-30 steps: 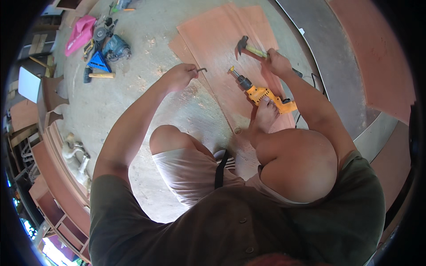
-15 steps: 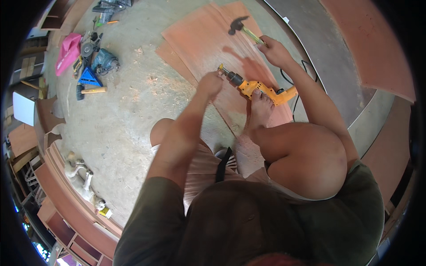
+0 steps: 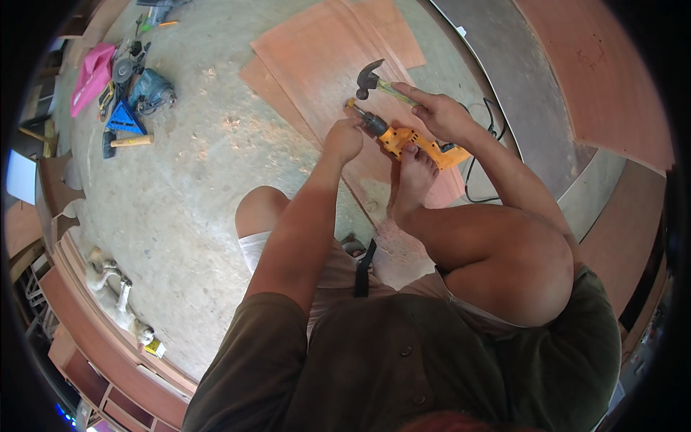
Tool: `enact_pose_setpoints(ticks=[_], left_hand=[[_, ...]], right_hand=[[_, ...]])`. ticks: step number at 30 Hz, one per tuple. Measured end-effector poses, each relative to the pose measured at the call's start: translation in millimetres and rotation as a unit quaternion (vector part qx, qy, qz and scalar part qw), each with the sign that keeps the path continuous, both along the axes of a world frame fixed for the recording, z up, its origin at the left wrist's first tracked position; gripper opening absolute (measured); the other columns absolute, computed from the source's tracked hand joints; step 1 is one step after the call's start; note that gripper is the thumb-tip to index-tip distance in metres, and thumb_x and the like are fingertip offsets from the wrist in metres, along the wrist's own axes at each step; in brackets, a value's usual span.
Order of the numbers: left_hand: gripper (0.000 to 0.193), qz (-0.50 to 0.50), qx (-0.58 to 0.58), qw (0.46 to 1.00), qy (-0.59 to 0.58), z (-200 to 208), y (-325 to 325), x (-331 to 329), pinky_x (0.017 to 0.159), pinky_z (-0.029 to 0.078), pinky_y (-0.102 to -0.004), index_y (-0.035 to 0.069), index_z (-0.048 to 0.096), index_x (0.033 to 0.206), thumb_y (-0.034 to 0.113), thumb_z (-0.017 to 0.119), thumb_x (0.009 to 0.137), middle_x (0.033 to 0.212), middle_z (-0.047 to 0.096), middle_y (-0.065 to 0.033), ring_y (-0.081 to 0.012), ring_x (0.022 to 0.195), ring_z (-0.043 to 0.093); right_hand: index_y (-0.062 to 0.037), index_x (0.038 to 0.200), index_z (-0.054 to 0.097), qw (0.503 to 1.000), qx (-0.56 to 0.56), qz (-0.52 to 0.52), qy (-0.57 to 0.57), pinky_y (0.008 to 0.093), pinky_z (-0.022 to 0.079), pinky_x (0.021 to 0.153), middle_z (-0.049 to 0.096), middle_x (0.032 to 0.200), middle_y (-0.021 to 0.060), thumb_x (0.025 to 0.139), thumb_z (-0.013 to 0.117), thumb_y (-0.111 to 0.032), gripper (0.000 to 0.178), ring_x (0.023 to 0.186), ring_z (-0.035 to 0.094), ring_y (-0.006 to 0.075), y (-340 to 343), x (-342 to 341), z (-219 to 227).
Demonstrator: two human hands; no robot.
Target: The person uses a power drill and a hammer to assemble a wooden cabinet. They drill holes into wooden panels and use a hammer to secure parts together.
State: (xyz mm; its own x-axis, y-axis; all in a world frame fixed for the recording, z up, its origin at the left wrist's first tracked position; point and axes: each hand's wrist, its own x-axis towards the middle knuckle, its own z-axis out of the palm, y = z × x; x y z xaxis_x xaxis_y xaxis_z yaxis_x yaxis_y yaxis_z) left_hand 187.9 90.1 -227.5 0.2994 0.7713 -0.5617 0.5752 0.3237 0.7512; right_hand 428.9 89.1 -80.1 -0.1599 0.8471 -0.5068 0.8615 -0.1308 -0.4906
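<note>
Plywood sheet, hammer in right hand grip

**Tight at the drill, open to the left**

Between left hand and right hand sit the yellow drill, hammer and a bare foot — little room. Bare concrete floor lies left; a tool pile further off.

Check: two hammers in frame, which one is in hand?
The dark-headed claw hammer, held raised over the plywood sheet in the right hand. The other, a wooden-handled hammer, lies untouched on the concrete floor by the blue tool.
</note>
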Motion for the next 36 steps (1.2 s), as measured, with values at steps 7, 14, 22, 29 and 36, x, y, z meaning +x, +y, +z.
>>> enact_pose_setpoints(ticks=[7, 14, 22, 29, 36], left_hand=[[0.034, 0.032, 0.021, 0.999, -0.021, -14, -4, 1, 0.070, 0.048, -0.0314, 0.002, 0.071, 0.124, 0.007, 0.055, 0.094, 0.092, 0.071, -0.0115, -0.0176, 0.078, 0.062], [0.040, 0.081, -0.050, 0.992, -0.077, -8, -4, 1, 0.078, 0.048, -0.0295, 0.001, 0.067, 0.131, 0.007, 0.055, 0.094, 0.106, 0.072, -0.0108, -0.0171, 0.088, 0.062], [0.042, 0.074, -0.089, 0.988, -0.102, -5, -3, -5, 0.085, 0.048, -0.0283, 0.002, 0.064, 0.136, 0.010, 0.050, 0.097, 0.111, 0.072, -0.0118, -0.0179, 0.095, 0.063], [0.032, 0.034, -0.032, 0.998, -0.036, -3, -4, -4, 0.084, 0.050, -0.0339, 0.001, 0.073, 0.116, 0.013, 0.051, 0.095, 0.098, 0.072, -0.0150, -0.0239, 0.093, 0.067], [0.029, 0.051, -0.037, 0.998, -0.017, -3, -5, -3, 0.087, 0.052, -0.0393, 0.008, 0.075, 0.110, 0.015, 0.054, 0.091, 0.097, 0.074, -0.0213, -0.0336, 0.097, 0.071]], right_hand=[[-0.0411, 0.153, 0.042, 0.997, 0.025, 0.068, -0.033, 0.0441, 0.055, 0.075, 0.073, 0.101, 0.0140, 0.099, 0.052, -0.016, 0.060, 0.088, 0.070, 0.0310, 3, -5, 7], [-0.0399, 0.153, 0.043, 0.997, -0.010, 0.071, -0.041, 0.0442, 0.055, 0.078, 0.072, 0.109, 0.0138, 0.100, 0.050, -0.013, 0.060, 0.089, 0.070, 0.0315, 5, -3, -1], [-0.0386, 0.155, 0.040, 0.995, -0.038, 0.095, -0.010, 0.0390, 0.060, 0.057, 0.070, 0.105, 0.0139, 0.100, 0.046, -0.010, 0.062, 0.082, 0.071, 0.0295, 8, -10, -1], [-0.0380, 0.156, 0.039, 0.991, 0.023, 0.129, -0.015, 0.0422, 0.058, 0.072, 0.070, 0.104, 0.0121, 0.100, 0.049, -0.011, 0.062, 0.087, 0.071, 0.0313, 9, -13, 4], [-0.0397, 0.156, 0.038, 0.980, -0.056, 0.169, -0.088, 0.0434, 0.055, 0.078, 0.071, 0.107, 0.0134, 0.095, 0.053, -0.009, 0.070, 0.093, 0.070, 0.0323, 7, -21, -3]])
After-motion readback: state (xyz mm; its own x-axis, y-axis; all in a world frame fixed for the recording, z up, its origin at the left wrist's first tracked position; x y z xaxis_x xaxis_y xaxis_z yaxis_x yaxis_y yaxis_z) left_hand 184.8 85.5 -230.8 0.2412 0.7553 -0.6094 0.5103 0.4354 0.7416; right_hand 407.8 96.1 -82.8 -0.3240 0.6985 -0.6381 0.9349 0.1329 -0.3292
